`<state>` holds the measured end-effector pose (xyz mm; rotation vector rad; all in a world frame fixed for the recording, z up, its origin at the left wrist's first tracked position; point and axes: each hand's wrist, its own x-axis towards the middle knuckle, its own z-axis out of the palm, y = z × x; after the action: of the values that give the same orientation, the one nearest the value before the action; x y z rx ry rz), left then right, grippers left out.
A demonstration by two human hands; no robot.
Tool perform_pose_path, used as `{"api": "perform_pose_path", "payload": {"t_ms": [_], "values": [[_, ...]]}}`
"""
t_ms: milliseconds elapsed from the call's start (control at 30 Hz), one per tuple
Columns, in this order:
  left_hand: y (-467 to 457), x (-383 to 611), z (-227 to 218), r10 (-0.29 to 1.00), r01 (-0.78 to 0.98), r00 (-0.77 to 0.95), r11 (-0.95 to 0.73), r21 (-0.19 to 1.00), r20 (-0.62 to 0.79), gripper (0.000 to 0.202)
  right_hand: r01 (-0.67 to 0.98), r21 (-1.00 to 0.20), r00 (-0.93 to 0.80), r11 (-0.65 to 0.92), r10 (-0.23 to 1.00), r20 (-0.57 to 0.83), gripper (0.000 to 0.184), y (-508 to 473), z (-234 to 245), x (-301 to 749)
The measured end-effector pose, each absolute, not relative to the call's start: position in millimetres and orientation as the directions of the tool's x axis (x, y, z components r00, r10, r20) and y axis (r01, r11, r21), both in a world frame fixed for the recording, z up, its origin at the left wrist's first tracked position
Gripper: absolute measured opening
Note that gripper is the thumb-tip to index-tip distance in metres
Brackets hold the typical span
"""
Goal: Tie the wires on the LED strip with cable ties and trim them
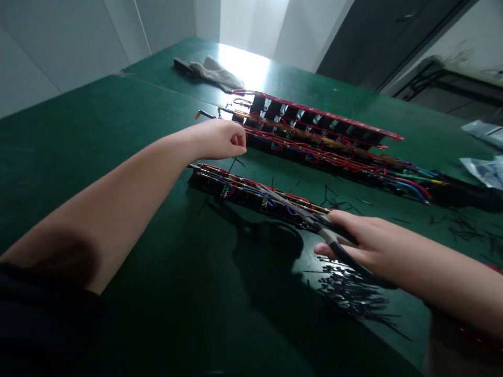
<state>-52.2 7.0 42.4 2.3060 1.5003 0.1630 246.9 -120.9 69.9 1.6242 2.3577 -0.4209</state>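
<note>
My left hand (220, 139) is closed in a pinch above the left end of a long black wired strip (251, 191), holding a thin black cable tie (232, 165) that hangs down to it. My right hand (359, 238) grips black-handled scissors (310, 220), blades pointing left along the strip's top. The strip carries red, blue and gold wires and lies on the green table (118, 120).
A larger stack of similar wired strips with red boards (326, 133) lies behind. Cut black tie ends (353, 293) are scattered near my right hand and to the right. A white cloth (216, 72) lies at the far edge. Plastic bags (485, 167) sit at right.
</note>
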Motion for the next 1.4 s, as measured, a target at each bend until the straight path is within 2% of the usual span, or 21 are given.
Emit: {"api": "perform_pose_path", "payload": {"t_ms": [67, 100, 200, 300, 467, 900, 1400], "values": [[12, -59, 42, 0.905, 0.92, 0.35, -0.284, 0.27, -0.243, 0.047, 0.953, -0.087, -0.298, 0.289, 0.862, -0.41, 0.046, -115, 71, 233], [14, -61, 41, 0.885, 0.929, 0.343, -0.269, 0.256, -0.314, 0.049, 0.959, -0.077, -0.278, 0.271, 0.866, -0.416, 0.044, -112, 71, 226], [17, -63, 38, 0.81, 0.897, 0.411, -0.277, 0.344, -0.419, 0.046, 0.968, -0.045, -0.242, 0.246, 0.88, -0.408, 0.048, -103, 71, 204], [18, -64, 39, 0.797, 0.855, 0.471, -0.306, 0.419, -0.379, 0.035, 0.965, -0.041, -0.252, 0.258, 0.876, -0.412, 0.054, -96, 68, 190], [17, -65, 47, 0.802, 0.834, 0.5, -0.345, 0.43, -0.326, 0.027, 0.961, -0.007, -0.257, 0.277, 0.882, -0.394, 0.056, -90, 63, 180], [19, -68, 46, 0.783, 0.797, 0.552, -0.394, 0.457, -0.286, 0.03, 0.959, -0.017, -0.267, 0.284, 0.878, -0.397, 0.054, -88, 63, 169], [21, -70, 42, 0.774, 0.773, 0.57, -0.391, 0.5, -0.276, 0.029, 0.937, 0.088, -0.296, 0.339, 0.901, -0.318, 0.044, -92, 60, 166]]}}
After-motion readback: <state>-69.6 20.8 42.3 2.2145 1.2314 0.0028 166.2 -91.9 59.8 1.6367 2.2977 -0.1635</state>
